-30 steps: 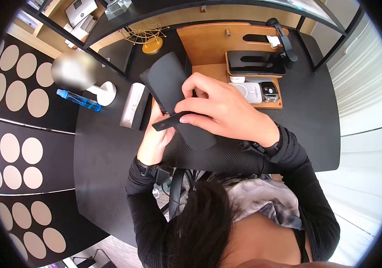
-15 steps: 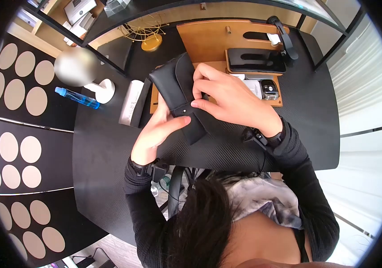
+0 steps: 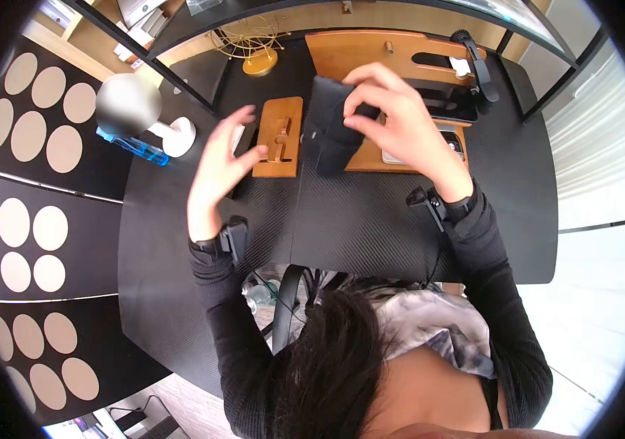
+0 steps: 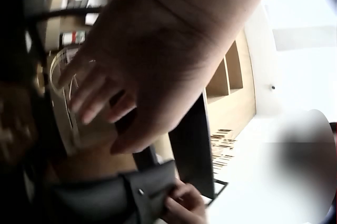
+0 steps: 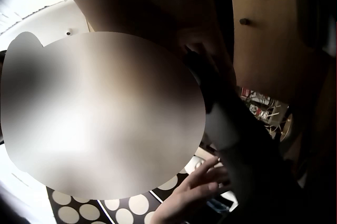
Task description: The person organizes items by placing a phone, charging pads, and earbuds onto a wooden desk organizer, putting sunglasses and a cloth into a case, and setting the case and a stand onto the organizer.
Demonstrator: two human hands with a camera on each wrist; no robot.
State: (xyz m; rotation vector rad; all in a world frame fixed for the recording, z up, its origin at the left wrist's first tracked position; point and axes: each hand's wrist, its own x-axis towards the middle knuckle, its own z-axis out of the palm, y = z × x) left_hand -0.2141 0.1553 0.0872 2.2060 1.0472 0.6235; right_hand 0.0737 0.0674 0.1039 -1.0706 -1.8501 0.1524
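Note:
My right hand [image 3: 404, 121] holds up a black leather glasses case [image 3: 333, 124] by its right side, pinched between thumb and fingers above the desk. The case is closed by a narrow strap with a small metal snap, which shows in the left wrist view, where the case [image 4: 100, 200] lies below the left hand [image 4: 142, 71]. My left hand [image 3: 217, 161] is off the case, to its left, with fingers spread and nothing in them. Between the hands a small wooden stand [image 3: 292, 121] with a raised holder lies on the desk.
Behind the case stands a wooden organizer [image 3: 360, 51] bearing a black phone [image 3: 458, 106], a watch [image 3: 453, 143] and a black headband-like item [image 3: 479, 69]. A gold wire ornament [image 3: 260, 64], a round white mirror [image 3: 179, 137] and a blue bottle [image 3: 140, 150] stand at the left. A black shelf frame crosses above.
The case's flap and strap, loose a second ago, are now fastened. My left hand has let go and moved left. My right hand has carried the case to the right, uncovering the small wooden stand.

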